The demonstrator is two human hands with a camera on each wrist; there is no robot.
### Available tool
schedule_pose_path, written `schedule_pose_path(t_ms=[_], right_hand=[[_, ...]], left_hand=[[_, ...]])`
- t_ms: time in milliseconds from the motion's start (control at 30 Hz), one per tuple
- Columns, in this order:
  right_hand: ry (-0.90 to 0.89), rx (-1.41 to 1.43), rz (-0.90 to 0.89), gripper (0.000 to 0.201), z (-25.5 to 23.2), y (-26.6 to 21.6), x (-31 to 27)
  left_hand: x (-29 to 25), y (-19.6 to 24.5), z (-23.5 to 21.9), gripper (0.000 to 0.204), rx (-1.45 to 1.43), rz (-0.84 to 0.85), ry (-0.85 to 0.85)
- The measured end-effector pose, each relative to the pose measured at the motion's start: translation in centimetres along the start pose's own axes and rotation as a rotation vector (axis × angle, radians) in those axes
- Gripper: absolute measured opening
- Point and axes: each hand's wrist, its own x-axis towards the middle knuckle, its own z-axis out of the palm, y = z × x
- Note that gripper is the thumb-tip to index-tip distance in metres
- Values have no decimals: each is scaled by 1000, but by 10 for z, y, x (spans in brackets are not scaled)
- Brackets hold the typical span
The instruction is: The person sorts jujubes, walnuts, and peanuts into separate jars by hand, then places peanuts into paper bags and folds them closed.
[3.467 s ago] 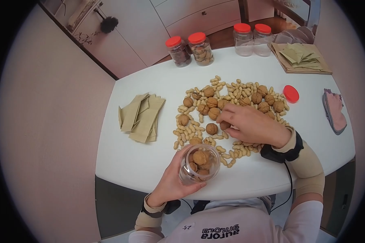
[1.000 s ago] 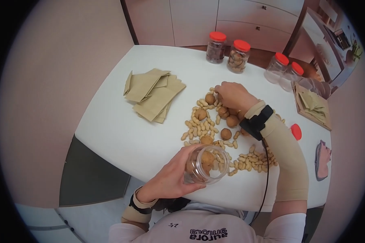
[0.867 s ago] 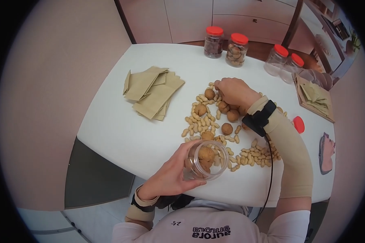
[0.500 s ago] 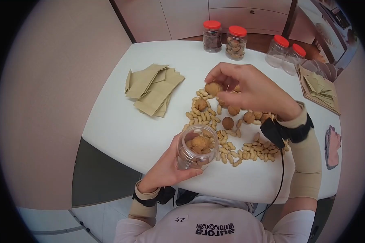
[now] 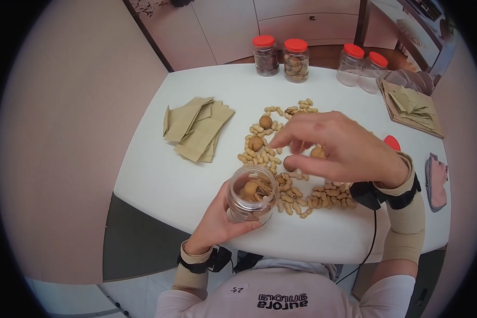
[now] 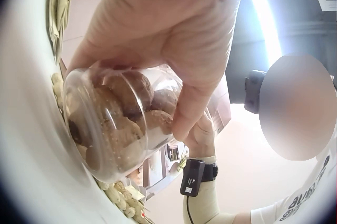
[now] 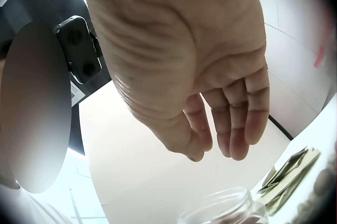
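Note:
My left hand (image 5: 215, 220) grips a clear, lidless plastic jar (image 5: 249, 214) by its side, near the table's front edge. Several walnuts (image 6: 118, 124) show through the jar's wall in the left wrist view. My right hand (image 5: 336, 143) hovers over the nuts, up and to the right of the jar's mouth. Nothing sits between its loosely bent fingers (image 7: 239, 134) in the right wrist view, where the jar's rim (image 7: 218, 205) shows below them. Peanuts (image 5: 328, 197) lie spread on the table with loose walnuts (image 5: 265, 122) among them; my right hand hides part of this spread.
Folded brown paper bags (image 5: 199, 130) lie at the left. Two filled red-lidded jars (image 5: 296, 63) and two empty-looking ones (image 5: 350, 69) stand at the back. A red lid (image 5: 391, 142), a pink cloth (image 5: 436, 183) and a paper pile (image 5: 412, 106) are at the right.
The right hand reached to the far walnuts, picked one up, carried it back toward the jar and let it go. The left hand kept hold of the jar; the head view shifted.

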Motion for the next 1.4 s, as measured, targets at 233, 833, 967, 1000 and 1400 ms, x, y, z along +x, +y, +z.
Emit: schedule_pose_path(t_ms=[233,833,967,1000,1400], right_hand=[[149,-442,508,30,-45,34,-70],[-36,-395,1043,67,-75,116,-208],[-33,-446,1064,72,-71,121,-208],[-43,-440,1039,72,-70,122,-206],[13,-507,1014,66,-64,124,-195]], left_hand=[[0,14,-10,87,-371,-4,66],[16,9,-11,92,-304,87,116],[17,15,-7,89,-222,88,115],[17,16,-7,88,-214,73,76],[20,13,1,94,-156,73,45]])
